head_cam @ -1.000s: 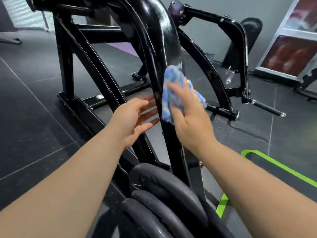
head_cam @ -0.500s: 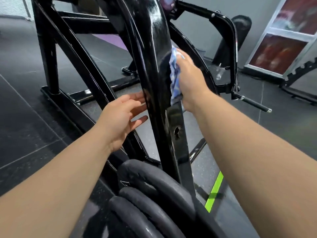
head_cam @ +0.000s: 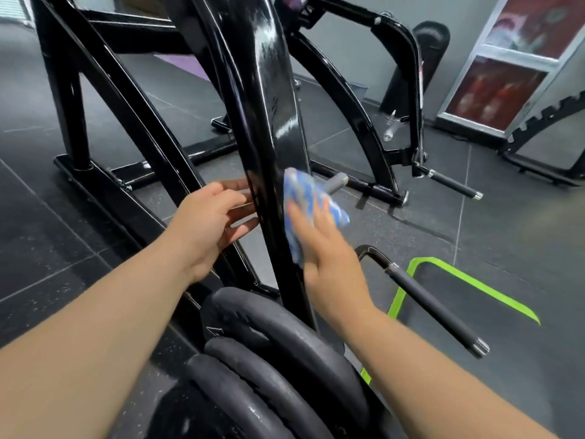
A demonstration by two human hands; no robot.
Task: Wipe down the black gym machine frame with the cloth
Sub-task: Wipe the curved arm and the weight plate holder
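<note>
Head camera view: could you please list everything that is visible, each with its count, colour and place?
gym machine frame: one, glossy black, centre, reaching back and right.
cloth: one, blue and white, against the right side of the frame's near beam.
weight plates: at least three, dull black, bottom centre, at the foot of the beam.
padded handles: two, black with metal ends, on the right.
floor tape: one line, bright green, on the dark floor at right.
wall panels: two, reddish in pale frames, top right.
left hand: one, fingers open by the beam's left side.
right hand: one, presses the cloth on the beam.
</note>
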